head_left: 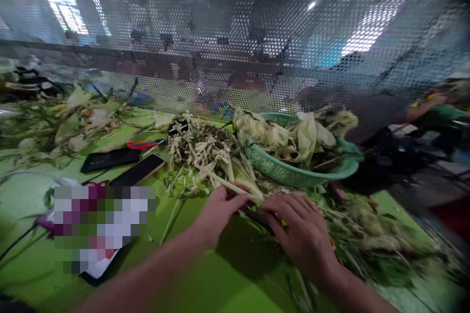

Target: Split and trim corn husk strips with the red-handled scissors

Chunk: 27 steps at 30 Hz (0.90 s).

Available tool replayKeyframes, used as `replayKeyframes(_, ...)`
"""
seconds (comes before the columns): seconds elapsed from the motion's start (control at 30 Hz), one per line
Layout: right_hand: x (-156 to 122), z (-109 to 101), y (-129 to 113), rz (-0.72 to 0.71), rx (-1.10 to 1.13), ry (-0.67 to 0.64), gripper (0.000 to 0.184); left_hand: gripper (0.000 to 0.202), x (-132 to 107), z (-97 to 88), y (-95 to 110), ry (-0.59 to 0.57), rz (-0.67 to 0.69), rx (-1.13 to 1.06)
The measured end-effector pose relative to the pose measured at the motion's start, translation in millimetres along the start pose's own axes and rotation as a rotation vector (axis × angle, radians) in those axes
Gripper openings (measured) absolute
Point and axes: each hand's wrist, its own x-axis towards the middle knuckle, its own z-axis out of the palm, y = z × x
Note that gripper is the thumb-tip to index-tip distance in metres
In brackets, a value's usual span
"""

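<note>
My left hand [220,210] pinches a pale green stalk [227,183] that lies in a heap of cut plant trimmings [205,154] on the bright green table [205,274]. My right hand [299,230] lies palm down just to the right, its fingers curled over the same heap near the stalk's end; what is under them is hidden. A green plastic basket [293,171] filled with pale husks and leaves stands right behind both hands.
Two phones [137,170] [108,159] and red-handled scissors [145,145] lie left of the heap. More leafy plants [66,117] are piled at the far left. A perforated metal screen [235,34] closes the back. Another person's arm [422,107] shows at the right.
</note>
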Motion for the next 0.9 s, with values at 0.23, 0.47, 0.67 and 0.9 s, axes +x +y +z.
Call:
replayKeyframes(0.23, -2, 4, -9, -0.153, -0.036, 0.007, 0.016, 0.028, 1, 2.2, -4, -0.015, 0.018, -0.009)
replayKeyframes(0.47, 0, 5, -14, -0.008, 0.158, -0.123, 0.011, 0.021, 4, 2.2, -7, -0.056, 0.028, 0.070)
replayKeyframes(0.67, 3, 2, -7, 0.358, 0.337, -0.160, 0.015, 0.044, 1, 1.4, -17, -0.217, 0.196, 0.331)
replayKeyframes(0.9, 4, 8, -7, 0.629, 0.689, -0.241, 0.019, 0.042, -2, 2.1, -17, -0.342, 0.301, 0.480)
